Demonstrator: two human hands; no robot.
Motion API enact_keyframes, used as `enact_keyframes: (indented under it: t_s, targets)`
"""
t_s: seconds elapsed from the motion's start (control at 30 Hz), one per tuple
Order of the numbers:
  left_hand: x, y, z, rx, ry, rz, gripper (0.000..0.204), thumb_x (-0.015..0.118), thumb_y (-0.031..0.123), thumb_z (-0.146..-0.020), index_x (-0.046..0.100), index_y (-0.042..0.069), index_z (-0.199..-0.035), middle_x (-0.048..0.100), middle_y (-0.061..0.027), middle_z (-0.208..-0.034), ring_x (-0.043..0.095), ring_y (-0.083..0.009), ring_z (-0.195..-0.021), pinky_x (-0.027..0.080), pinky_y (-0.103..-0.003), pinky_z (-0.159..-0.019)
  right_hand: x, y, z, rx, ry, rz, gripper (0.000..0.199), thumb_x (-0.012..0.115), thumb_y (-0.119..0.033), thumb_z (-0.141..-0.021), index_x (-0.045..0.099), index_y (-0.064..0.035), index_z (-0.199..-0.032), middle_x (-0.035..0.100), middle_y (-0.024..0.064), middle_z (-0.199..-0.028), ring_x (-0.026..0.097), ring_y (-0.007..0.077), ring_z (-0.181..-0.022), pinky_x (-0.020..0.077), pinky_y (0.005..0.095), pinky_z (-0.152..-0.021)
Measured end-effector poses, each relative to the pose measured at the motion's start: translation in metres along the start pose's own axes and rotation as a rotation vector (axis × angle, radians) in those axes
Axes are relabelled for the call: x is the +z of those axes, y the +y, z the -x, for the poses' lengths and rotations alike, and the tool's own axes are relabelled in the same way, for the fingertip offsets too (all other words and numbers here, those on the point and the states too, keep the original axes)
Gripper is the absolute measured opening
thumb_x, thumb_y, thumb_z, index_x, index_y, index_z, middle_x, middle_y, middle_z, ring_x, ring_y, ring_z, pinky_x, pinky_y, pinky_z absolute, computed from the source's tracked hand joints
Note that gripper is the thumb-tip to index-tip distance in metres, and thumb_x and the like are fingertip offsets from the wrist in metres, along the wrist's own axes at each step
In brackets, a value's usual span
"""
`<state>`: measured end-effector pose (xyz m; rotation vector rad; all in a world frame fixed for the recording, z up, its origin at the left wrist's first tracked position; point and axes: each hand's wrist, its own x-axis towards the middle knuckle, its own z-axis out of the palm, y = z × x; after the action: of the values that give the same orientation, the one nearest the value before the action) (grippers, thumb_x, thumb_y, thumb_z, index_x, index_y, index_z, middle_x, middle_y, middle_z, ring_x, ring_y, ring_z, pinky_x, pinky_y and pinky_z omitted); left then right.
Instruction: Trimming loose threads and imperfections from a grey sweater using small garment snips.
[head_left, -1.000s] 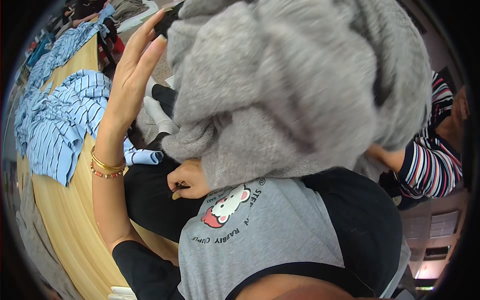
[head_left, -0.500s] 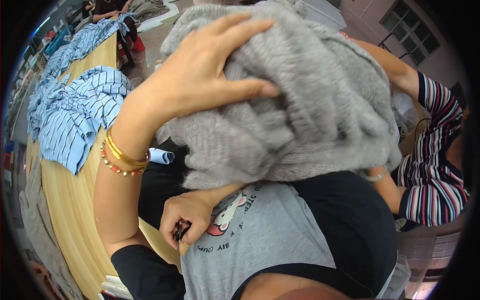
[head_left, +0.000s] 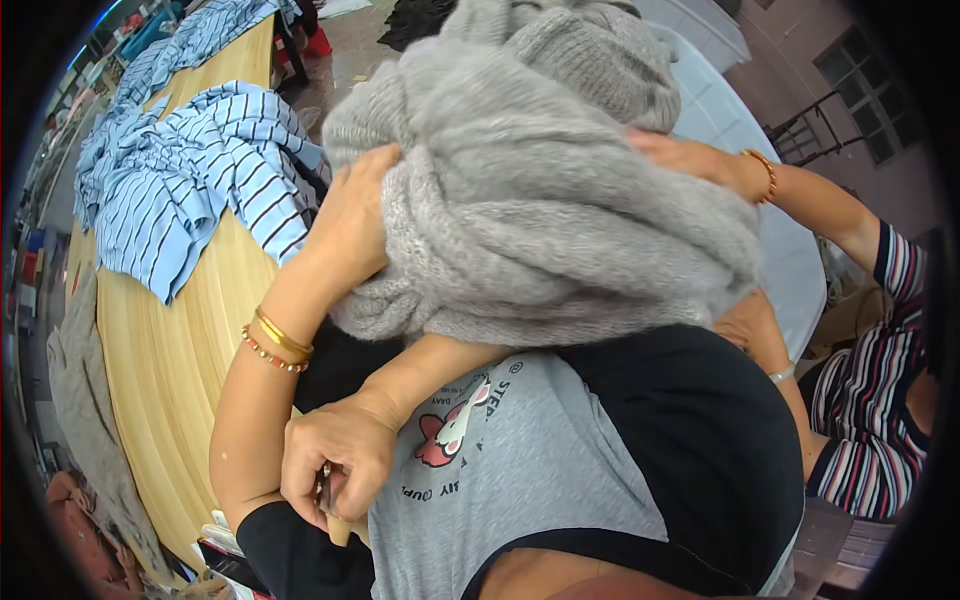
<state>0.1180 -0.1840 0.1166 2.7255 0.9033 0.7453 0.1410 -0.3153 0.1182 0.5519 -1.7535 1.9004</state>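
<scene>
A bulky bundle of fuzzy grey knitwear (head_left: 540, 210) lies across my lap and arms. My left hand (head_left: 352, 215), with bracelets at the wrist, presses into its left side, the fingertips partly sunk in the folds. My right forearm crosses beneath the bundle. At its end, before my grey shirt, my right hand (head_left: 340, 455) is closed round a small dark tool (head_left: 324, 485), mostly hidden by the fingers. A beige cover (head_left: 340, 530) appears on one fingertip. A co-worker's hand (head_left: 690, 165) rests on the bundle's upper right, and the other hand (head_left: 745, 322) is at its lower right edge.
At left runs a wooden table (head_left: 170, 370) carrying blue striped fabric (head_left: 190, 190). Grey cloth (head_left: 85, 380) hangs along its outer edge. Behind the bundle at right stands a large whitish plastic bin (head_left: 790, 255). The co-worker's striped sleeve (head_left: 860, 470) is close on the right.
My left hand has gone from spread on top of the bundle down to its left side. The bundle has shifted, revealing the bin and the co-worker's upper hand. My right hand moved slightly left and down.
</scene>
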Motion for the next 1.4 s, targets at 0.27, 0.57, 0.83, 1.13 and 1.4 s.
enact_keyframes:
  t_s: [0.27,0.57,0.83,1.13,1.4]
  targets:
    - [0.003,-0.020,0.018,-0.151,-0.105,0.293,0.050,0.070,0.018,-0.074,0.058,0.004,-0.120,0.051,-0.0262,-0.123,0.051,-0.0418,-0.112,0.043,-0.040,-0.096,-0.039,-0.038,0.024,-0.049,0.285,0.109,0.015,0.061,-0.005,-0.070,0.069,-0.0032,-0.083,0.061,-0.0005,-0.071,0.041,0.0044,-0.048,0.0316,0.0221,-0.044]
    - [-0.036,0.025,0.034,-0.121,-0.123,0.298,0.044,0.072,0.017,-0.077,0.057,0.005,-0.117,0.057,-0.0126,-0.112,0.055,-0.0232,-0.103,0.044,-0.030,-0.089,-0.031,-0.144,0.052,-0.122,0.597,0.429,0.029,0.068,-0.008,-0.082,0.057,-0.0001,-0.107,0.059,0.0021,-0.084,0.044,0.0039,-0.058,0.0346,0.0199,-0.051]
    - [-0.004,0.012,0.054,-0.167,-0.426,-0.062,0.047,0.067,0.013,-0.066,0.062,0.001,-0.110,0.058,-0.0233,-0.115,0.057,-0.0373,-0.104,0.046,-0.041,-0.092,-0.102,-0.119,0.102,-0.524,1.117,0.102,0.026,0.047,-0.013,-0.091,0.053,-0.0024,-0.114,0.045,-0.0019,-0.064,0.031,0.0055,-0.045,0.0267,0.0215,-0.043]
    - [-0.072,-0.046,-0.012,-0.344,0.155,0.392,0.027,0.060,0.016,-0.090,0.060,0.003,-0.114,0.063,-0.0015,-0.107,0.056,-0.0125,-0.099,0.044,-0.026,-0.084,-0.098,-0.090,0.121,-0.367,1.417,-0.094,0.024,0.047,-0.010,-0.089,0.056,-0.0067,-0.111,0.044,-0.0024,-0.061,0.029,0.0051,-0.041,0.0257,0.0220,-0.041]
    - [0.029,-0.035,-0.046,-0.335,0.080,0.368,0.057,0.073,0.027,-0.078,0.053,-0.003,-0.121,0.066,-0.0127,-0.095,0.061,-0.0175,-0.085,0.049,-0.031,-0.078,-0.066,-0.127,0.081,-0.490,1.173,-0.108,0.026,0.052,-0.015,-0.091,0.059,-0.0052,-0.113,0.046,-0.0027,-0.064,0.029,0.0043,-0.041,0.0260,0.0212,-0.041]
